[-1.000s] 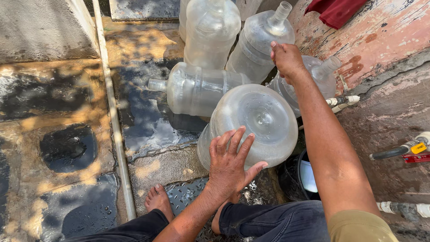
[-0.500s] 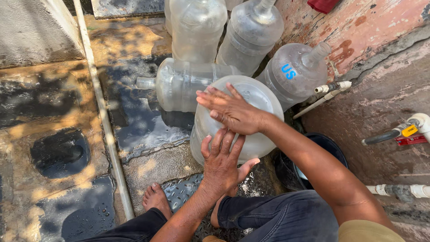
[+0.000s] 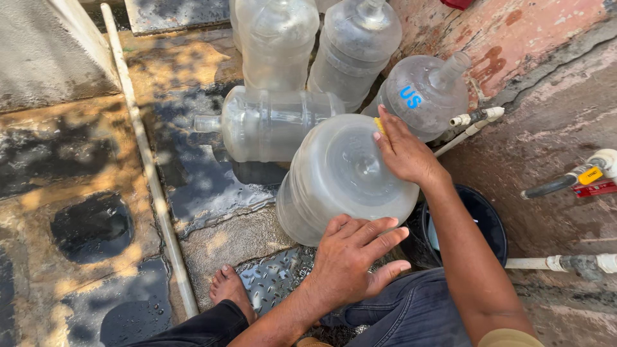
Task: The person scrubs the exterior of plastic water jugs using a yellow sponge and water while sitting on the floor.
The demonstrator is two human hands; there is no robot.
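Nearest the camera, the person's dark trousers and a bare foot rest on the wet ground, beside a patch of studded metal plate; just above them the left hand lies flat with fingers spread on the lower edge of a large clear water jug, its grip wide and pressed against the plastic rather than closed around it; the jug lies tilted with its round base turned up toward the camera, directly in front of the knees; the right hand rests on the upper right rim of that same base, fingers stretched out and flat, the grip likewise wide and merely touching; to the right of the jug, partly under the right forearm, sits a dark bucket; a thin white pipe runs along the ground at the left; behind the held jug another clear jug lies on its side with the neck pointing left, touching it; further right a third jug with blue lettering leans against a worn red wall; a white tap pipe juts out near it; farthest off, two more jugs stand upright; at the far right a tap with a yellow tag sticks out from the wall.
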